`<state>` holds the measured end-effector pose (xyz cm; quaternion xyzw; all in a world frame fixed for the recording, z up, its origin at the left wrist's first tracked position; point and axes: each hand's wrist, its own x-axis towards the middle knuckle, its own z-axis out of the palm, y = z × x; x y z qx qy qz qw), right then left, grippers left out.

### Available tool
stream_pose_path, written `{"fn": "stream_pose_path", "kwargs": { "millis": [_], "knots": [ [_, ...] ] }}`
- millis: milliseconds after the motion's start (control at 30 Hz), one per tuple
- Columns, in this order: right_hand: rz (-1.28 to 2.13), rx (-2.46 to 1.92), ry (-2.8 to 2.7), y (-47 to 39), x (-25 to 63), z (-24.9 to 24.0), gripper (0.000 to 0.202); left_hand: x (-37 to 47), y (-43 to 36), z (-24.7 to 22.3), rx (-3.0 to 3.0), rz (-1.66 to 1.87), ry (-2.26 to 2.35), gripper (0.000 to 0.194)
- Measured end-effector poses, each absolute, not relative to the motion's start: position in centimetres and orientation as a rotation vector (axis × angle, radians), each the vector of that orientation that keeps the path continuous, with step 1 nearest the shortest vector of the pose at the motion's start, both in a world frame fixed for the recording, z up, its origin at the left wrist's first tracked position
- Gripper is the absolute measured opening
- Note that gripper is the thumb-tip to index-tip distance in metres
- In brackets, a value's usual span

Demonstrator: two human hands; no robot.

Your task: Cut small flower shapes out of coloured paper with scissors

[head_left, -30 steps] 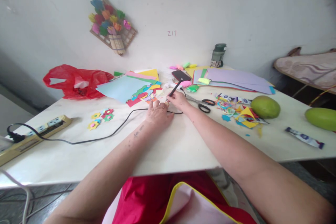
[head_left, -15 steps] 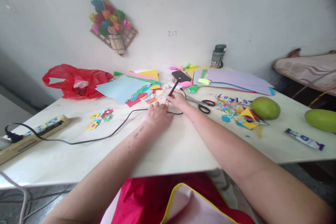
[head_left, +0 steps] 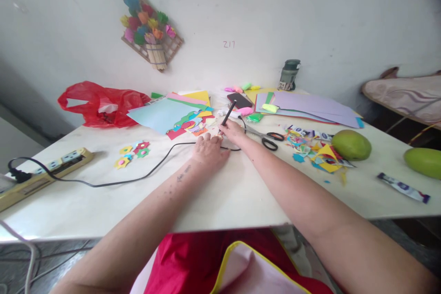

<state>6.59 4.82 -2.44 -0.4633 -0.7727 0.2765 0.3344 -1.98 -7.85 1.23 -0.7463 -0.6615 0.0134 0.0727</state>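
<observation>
In the head view, the black-handled scissors (head_left: 262, 136) are lying on a white table (head_left: 241, 193). Just left of the scissors, the right hand (head_left: 234, 132) is pinching a black pen (head_left: 230, 112), which is tilting with its upper end away from the person. Slightly farther left of the scissors, the left hand (head_left: 208, 150) is resting palm down, fingers bent and close together; whether it is gripping anything cannot be told. The hands are staying close to each other.

Well left of the scissors and farther back, a red plastic bag (head_left: 129, 101) is slumping around something whitish. Far left of them and nearer the person, a yellowish power strip (head_left: 36, 179) is holding a black plug (head_left: 20, 175). High up and left, a stick bundle (head_left: 156, 56) is holding paper flowers (head_left: 143, 18). Behind the scissors, slightly right, a dark green bottle (head_left: 288, 76) is standing upright, its contents hidden and its label too small to read.

Above the scissors, slightly left, a handwritten number (head_left: 229, 44) on the wall (head_left: 330, 9) is reading "217" or "Z17". Well right of the scissors, a purple-and-white wrapper (head_left: 403, 187) is bearing blurred, unreadable print.
</observation>
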Motion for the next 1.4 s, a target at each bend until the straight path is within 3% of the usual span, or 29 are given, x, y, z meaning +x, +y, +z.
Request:
{"fn": "stream_pose_path", "kwargs": {
  "millis": [1400],
  "knots": [
    [0.657, -1.208, -2.070, 4.44, 6.59, -2.37, 0.020, -2.15, -7.46, 0.59, -2.241, -0.024, -1.981, 0.047]
  ]
}}
